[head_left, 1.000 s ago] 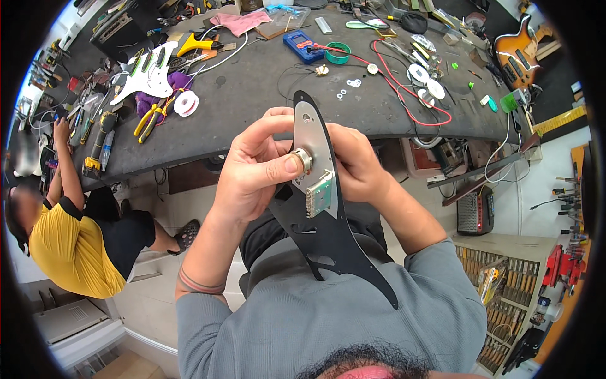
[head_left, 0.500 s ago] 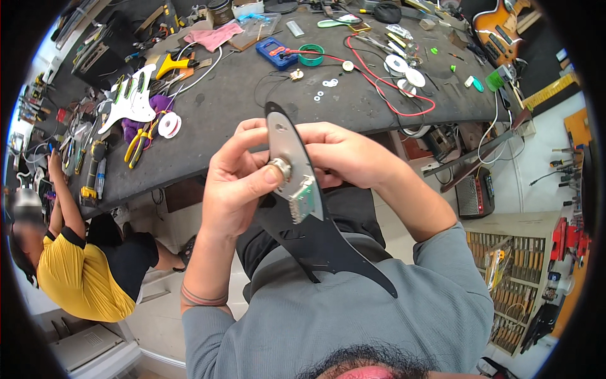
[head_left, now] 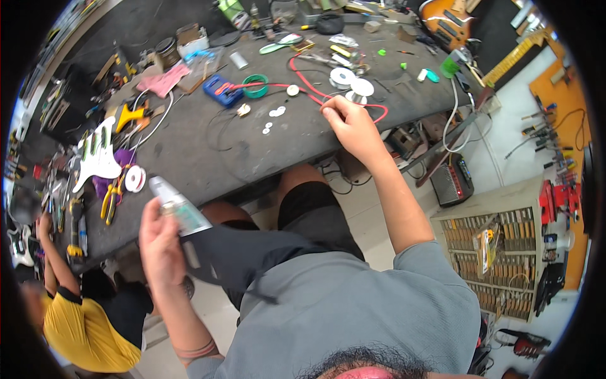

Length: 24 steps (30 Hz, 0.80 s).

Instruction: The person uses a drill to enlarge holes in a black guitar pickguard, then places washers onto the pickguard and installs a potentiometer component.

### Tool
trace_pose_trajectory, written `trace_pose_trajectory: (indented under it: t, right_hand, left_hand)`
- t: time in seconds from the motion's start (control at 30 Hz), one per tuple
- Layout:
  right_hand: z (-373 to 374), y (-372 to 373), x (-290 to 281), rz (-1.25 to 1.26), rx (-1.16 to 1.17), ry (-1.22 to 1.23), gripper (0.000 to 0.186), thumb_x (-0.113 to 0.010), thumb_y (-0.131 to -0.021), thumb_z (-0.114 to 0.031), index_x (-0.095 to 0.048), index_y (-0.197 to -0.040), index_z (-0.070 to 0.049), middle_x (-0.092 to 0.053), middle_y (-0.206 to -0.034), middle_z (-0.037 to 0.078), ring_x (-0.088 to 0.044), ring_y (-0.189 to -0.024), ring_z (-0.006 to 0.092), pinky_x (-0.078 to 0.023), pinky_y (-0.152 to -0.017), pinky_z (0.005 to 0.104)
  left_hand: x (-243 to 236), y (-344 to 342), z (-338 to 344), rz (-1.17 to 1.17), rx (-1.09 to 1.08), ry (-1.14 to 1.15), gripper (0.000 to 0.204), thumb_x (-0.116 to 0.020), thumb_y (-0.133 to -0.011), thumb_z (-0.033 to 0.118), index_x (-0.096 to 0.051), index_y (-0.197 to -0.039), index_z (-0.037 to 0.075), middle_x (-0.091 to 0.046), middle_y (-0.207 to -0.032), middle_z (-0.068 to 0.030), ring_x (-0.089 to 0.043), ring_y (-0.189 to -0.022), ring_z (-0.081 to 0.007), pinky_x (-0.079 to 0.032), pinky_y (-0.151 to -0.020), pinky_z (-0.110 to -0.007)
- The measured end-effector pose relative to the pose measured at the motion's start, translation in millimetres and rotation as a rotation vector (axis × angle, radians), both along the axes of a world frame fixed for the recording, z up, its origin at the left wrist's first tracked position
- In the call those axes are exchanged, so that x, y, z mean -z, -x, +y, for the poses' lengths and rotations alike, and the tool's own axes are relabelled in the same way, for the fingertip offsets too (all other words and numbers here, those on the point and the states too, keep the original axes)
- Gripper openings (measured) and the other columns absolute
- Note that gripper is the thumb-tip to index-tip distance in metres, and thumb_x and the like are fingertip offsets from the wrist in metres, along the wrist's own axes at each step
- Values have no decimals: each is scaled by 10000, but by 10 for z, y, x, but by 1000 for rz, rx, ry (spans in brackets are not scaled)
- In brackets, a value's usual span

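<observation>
At the lower left, my left hand [head_left: 161, 243] grips a black guitar pickguard [head_left: 237, 249], slightly blurred by motion. A silvery metal plate [head_left: 165, 191] and a green circuit board [head_left: 188, 216] sit on its upper end; its lower part lies against my lap and shirt. My right hand [head_left: 352, 126] reaches over the bench with its fingertips pinched together. They are right at a red cable [head_left: 307, 83] and beside white spools [head_left: 343, 78]; whatever is between them, if anything, is hidden.
On the dark workbench [head_left: 214, 167] lie a blue meter [head_left: 222, 91], green tape roll [head_left: 255, 86], white pickguard [head_left: 98, 156], yellow-handled pliers [head_left: 110, 201] and white washers [head_left: 276, 112]. A co-worker in a yellow shirt [head_left: 91, 325] is at the left. A small amplifier [head_left: 451, 180] stands right.
My right hand has left the pickguard and moved out over the bench to the red cable. My left hand has carried the pickguard left and lower, tilting it. The view has shifted right.
</observation>
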State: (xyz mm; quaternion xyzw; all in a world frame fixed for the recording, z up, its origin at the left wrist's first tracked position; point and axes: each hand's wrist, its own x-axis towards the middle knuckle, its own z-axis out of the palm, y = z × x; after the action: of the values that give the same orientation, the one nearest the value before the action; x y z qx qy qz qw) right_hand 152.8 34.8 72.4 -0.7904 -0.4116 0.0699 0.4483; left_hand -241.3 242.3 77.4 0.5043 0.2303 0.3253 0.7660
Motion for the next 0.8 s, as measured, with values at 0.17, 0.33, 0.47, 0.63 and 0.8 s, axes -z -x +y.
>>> trace_pose_trajectory:
  t: [0.17,0.33,0.47,0.63,0.8]
  right_hand:
    - [-29,-243,-18,-221,164,11,180,-671,-1017,-207,-727,-1065,-43,-761,-1007,137,-743,-916,293,-564,-820,419]
    - [-87,-1205,-6,-228,439,-261,151,-689,-994,-108,-738,-1091,-3,-765,-1037,128,-731,-940,235,-566,-845,372]
    - [-273,-1925,66,107,351,-146,222,-724,-983,-147,-750,-1153,-5,-761,-1030,104,-715,-940,191,-563,-874,340]
    - [-287,-1606,-70,-206,325,48,239,-747,-955,-185,-749,-1135,-26,-709,-1070,131,-719,-962,274,-570,-908,388]
    - [-522,-1458,273,-545,441,-34,359,-782,-942,-261,-710,-1242,-77,-575,-1318,175,-551,-1280,401,-462,-1105,487]
  left_hand:
    - [-565,448,582,10,-286,-312,584,-594,-1076,107,-414,-1608,-53,-580,-1533,-167,-564,-1402,-242,-415,-1204,-391]
    - [-1071,392,475,147,-361,-675,576,-599,-1036,42,-442,-1578,-76,-619,-1445,-174,-604,-1315,-234,-427,-1167,-366]
    - [-834,262,591,260,-184,-637,538,-634,-1027,47,-506,-1532,-88,-665,-1399,-152,-616,-1312,-218,-424,-1161,-340]
    - [-398,163,517,382,-195,-589,531,-675,-994,17,-546,-1495,-100,-681,-1354,-124,-643,-1230,-184,-470,-1096,-326]
    - [-123,94,416,368,-170,-463,489,-697,-995,45,-576,-1454,-75,-697,-1254,-68,-646,-1145,-136,-477,-1023,-284]
